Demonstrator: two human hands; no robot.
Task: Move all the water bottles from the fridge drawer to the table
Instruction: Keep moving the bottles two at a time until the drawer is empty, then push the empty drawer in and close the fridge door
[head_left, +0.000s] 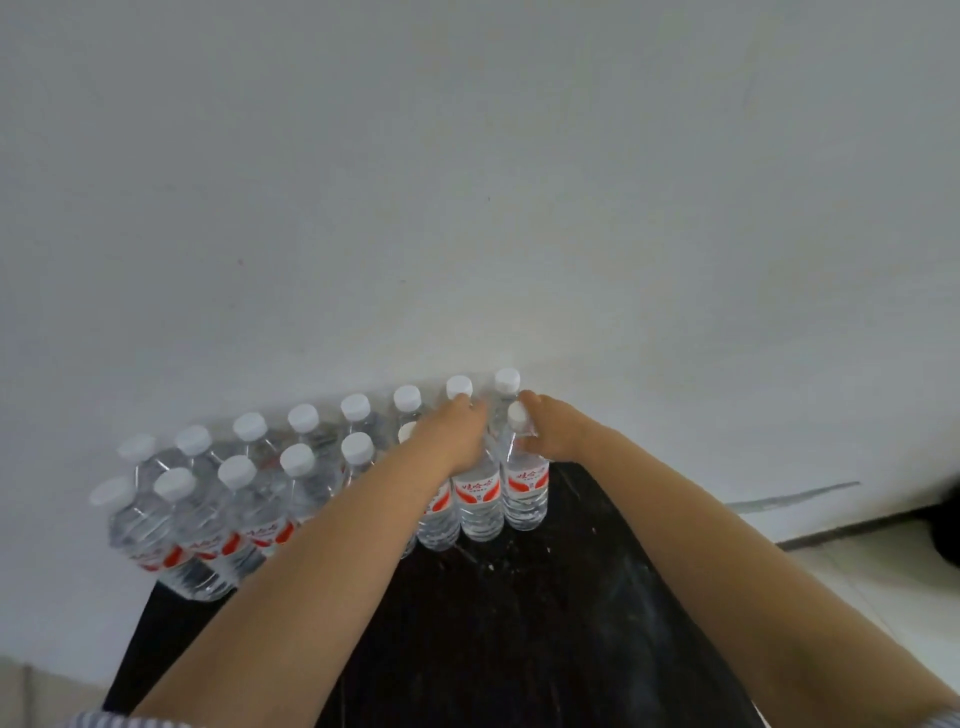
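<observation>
Several clear water bottles with white caps and red-and-white labels stand in two rows on a black table, against a white wall. My left hand is wrapped over the top of a front-row bottle near the right end, hiding its cap. My right hand grips the neck of the rightmost front-row bottle, whose cap shows beside my fingers. Both bottles stand upright on the table. The fridge drawer is out of view.
The white wall rises directly behind the bottle rows. The black table narrows toward me, with pale floor to its right and a dark object at the right edge. More bottles crowd the table's left end.
</observation>
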